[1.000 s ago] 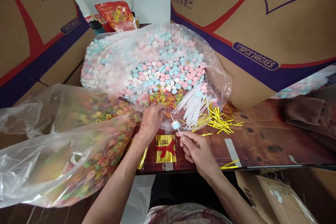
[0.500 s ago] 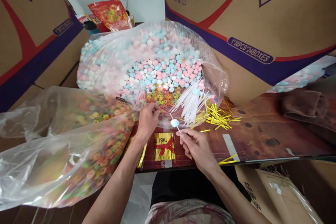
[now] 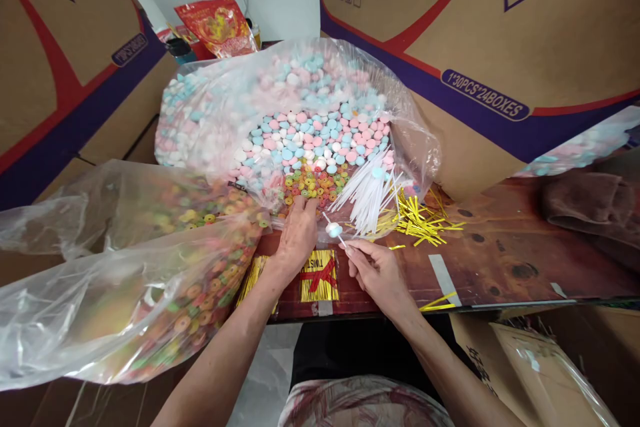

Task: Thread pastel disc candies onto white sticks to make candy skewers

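My right hand (image 3: 373, 270) pinches the lower part of a thin white stick (image 3: 342, 240) that passes through a pale blue and white candy (image 3: 333, 229). Left of it, my left hand (image 3: 300, 230) reaches to the near edge of the small ring candies (image 3: 320, 185); its fingers are bent down and their tips are partly hidden. Behind the rings lie pink, blue and white candies (image 3: 305, 137) in a large clear bag (image 3: 417, 127). White sticks (image 3: 367, 193) lie in a pile right of the rings, beside gold twist ties (image 3: 425, 220).
A clear bag of ring candies (image 3: 200, 300) fills the left side. Packs of gold ties (image 3: 320, 283) lie at the table's near edge (image 3: 480, 273). Large cartons (image 3: 480, 33) stand behind. A red pouch (image 3: 220, 27) is at the back, a brown cloth (image 3: 590, 207) at the right.
My left hand has moved forward and right, onto the edge of the ring candies. My right hand still holds the stick with its candy, nearly in the same place. The view has shifted slightly.
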`<state>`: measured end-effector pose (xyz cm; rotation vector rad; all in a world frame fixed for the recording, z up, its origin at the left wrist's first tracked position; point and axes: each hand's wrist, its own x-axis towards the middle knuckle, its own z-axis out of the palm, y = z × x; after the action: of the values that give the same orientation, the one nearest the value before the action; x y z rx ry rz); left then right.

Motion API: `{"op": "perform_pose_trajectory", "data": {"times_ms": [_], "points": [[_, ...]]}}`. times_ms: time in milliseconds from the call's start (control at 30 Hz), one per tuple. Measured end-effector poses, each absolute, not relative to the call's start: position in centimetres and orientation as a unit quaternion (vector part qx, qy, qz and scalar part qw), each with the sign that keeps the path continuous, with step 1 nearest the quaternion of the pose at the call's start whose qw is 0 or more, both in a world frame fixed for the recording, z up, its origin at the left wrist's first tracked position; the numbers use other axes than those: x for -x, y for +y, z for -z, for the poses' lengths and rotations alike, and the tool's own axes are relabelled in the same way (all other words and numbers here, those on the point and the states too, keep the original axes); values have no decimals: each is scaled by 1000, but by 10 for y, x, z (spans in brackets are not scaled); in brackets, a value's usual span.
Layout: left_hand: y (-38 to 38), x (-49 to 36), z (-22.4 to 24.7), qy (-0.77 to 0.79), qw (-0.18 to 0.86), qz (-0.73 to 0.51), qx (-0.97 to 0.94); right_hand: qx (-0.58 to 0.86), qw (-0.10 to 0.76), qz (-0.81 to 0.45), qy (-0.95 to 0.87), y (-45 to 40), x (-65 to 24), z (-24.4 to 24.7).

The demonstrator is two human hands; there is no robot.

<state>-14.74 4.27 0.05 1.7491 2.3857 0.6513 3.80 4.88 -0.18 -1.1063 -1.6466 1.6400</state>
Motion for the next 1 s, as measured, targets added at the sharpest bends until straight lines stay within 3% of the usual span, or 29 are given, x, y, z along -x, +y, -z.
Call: {"op": "perform_pose_trajectory", "data": {"times_ms": [233,767,900,1000], "points": [[34,157,8,733,146,-396,-534,407,282,-556,-667,50,-39,2],[31,152,4,701,30,-172,-692,407,280,-533,-687,53,-42,-2],[32,152,2,716,58,-202,-665,406,290,-534,-683,54,-45,-1],[35,151,6,730,116,-326,-589,406,285,-530,-687,54,-47,-1]]}}
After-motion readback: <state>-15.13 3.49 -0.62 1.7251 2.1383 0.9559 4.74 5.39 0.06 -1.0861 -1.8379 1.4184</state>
